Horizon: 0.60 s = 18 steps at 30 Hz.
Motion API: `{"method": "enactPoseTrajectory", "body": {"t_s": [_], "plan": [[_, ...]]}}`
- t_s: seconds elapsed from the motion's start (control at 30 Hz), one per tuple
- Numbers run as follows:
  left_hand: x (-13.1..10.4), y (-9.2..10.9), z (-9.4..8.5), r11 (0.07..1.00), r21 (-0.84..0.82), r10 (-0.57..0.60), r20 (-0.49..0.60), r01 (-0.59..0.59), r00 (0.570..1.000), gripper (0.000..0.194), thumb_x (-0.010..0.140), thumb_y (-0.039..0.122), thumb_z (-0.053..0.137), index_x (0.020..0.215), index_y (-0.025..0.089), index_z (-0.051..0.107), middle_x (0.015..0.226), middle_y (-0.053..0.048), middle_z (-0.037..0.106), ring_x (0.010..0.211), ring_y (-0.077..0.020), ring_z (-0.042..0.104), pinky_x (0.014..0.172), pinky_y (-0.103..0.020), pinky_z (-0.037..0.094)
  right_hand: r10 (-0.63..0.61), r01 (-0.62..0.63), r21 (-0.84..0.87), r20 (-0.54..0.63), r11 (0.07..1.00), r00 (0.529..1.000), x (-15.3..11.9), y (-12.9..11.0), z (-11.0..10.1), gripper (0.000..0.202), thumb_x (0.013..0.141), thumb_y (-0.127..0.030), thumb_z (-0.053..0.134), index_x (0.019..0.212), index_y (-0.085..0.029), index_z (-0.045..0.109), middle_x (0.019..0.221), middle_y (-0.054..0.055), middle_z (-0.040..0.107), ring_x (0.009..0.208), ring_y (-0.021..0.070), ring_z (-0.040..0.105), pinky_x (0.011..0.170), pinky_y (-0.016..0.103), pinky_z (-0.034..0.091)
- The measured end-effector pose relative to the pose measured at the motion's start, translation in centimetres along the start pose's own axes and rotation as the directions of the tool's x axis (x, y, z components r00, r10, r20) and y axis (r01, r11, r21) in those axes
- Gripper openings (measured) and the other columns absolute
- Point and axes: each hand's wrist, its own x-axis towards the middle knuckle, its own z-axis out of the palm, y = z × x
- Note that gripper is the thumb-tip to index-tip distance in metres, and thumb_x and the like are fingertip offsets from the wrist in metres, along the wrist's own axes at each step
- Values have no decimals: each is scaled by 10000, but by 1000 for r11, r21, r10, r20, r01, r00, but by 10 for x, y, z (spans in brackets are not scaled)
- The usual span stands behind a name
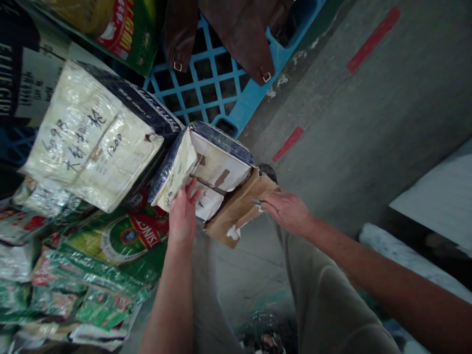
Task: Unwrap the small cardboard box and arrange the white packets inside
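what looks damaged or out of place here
The small carton under the left hand has a brown flap torn open and hanging out, with ragged white patches. The right hand grips that flap. The bigger carton beside it lies tilted on crumpled green packs.

Dim, flat indoor light, soft shadows, mild glare on the plastic-wrapped bundle (92, 137), strong wide-angle warping at the edges, forearms and lower corners blurred.

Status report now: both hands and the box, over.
Left hand flat on the opened box. Right hand pulling the brown cardboard flap, small metal tool in grip. Larger taped carton close on the left.
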Motion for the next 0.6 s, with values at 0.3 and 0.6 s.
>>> {"method": "enactPoseTrajectory", "body": {"t_s": [0.3, 0.6], "plan": [[1, -43, -14, 311, 843, 136, 417, -438, 899, 569, 848, 181, 530, 1411, 99, 547, 1501, -175, 481, 1415, -294, 429, 1216, -463, 301, 251, -248, 160, -3, 955, 968, 37, 4, 21, 331, 1034, -293, 322, 887, -192, 601, 916, 63, 732, 866, 191, 660, 754, 293, 406], [-11, -60, 19, 635, 771, 96, -35, -34, 995, 510, 761, 175, 659, 1261, 100, 592, 1366, -211, 568, 1353, -351, 473, 1165, -532, 339, 338, -315, 322, -16, 893, 941, 31, 16, 15, 334, 982, -385, 353, 882, -214, 623, 865, 55, 751, 750, 188, 689, 695, 287, 459]]}}
